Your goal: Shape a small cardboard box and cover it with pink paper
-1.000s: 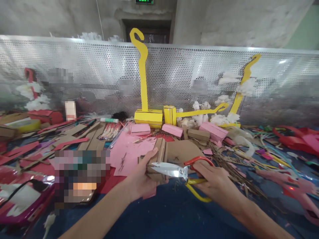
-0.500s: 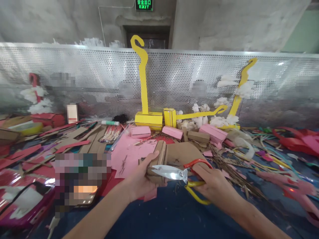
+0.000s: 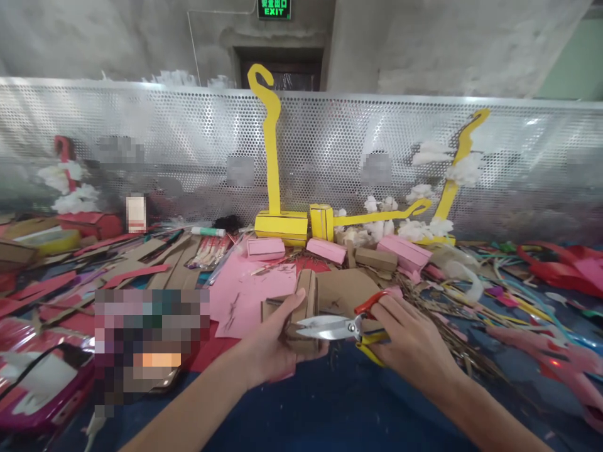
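My left hand point(image 3: 276, 342) is closed around a small brown cardboard box point(image 3: 307, 289), thumb on its upper left side. My right hand point(image 3: 409, 333) grips scissors point(image 3: 330, 328) with one red and one yellow handle. Their blades point left and lie across the front of the cardboard box; whether they touch it I cannot tell. Behind the box lie a flat brown cardboard sheet point(image 3: 348, 289) and a pink sheet point(image 3: 254, 289). Small pink boxes point(image 3: 266, 248) and a brown cardboard block point(image 3: 375, 258) sit just beyond.
Yellow hook-topped cardboard pieces point(image 3: 271, 157) stand against a perforated metal panel point(image 3: 188, 150). A pink glue gun point(image 3: 549, 358) lies at right near dry twigs point(image 3: 452, 326). Cardboard strips point(image 3: 141, 257) and a marker point(image 3: 208, 232) lie to the left. A purple case point(image 3: 51, 402) sits at lower left.
The scissors have shifted slightly right, and their handles are closer together as my right hand has squeezed. The cardboard box in my left hand has moved a little right and down.
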### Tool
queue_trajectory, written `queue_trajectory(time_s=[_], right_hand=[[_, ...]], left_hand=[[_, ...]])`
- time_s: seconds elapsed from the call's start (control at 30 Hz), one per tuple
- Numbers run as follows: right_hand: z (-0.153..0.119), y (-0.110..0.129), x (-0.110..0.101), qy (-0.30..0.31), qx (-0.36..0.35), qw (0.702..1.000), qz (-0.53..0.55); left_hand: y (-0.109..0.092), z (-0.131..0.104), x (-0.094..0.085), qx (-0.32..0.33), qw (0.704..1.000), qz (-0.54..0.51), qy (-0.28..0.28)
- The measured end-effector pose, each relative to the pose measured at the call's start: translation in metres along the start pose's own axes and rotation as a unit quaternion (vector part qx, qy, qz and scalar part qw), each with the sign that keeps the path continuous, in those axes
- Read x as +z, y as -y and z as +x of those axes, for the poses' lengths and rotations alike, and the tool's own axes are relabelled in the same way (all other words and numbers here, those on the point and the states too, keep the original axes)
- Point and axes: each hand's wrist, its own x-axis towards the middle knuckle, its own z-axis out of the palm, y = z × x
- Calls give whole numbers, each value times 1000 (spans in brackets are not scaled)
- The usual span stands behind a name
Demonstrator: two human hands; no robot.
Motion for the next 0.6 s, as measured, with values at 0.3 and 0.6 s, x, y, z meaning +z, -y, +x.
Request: queue_trajectory(time_s=[0.3,0.6], right_hand=[[-1,3,9,-29,34,999,4],[-10,-9,14,-34,92,995,-18]], left_hand=[[1,0,2,15,999,-31,-21],[4,1,2,10,999,-31,-21]])
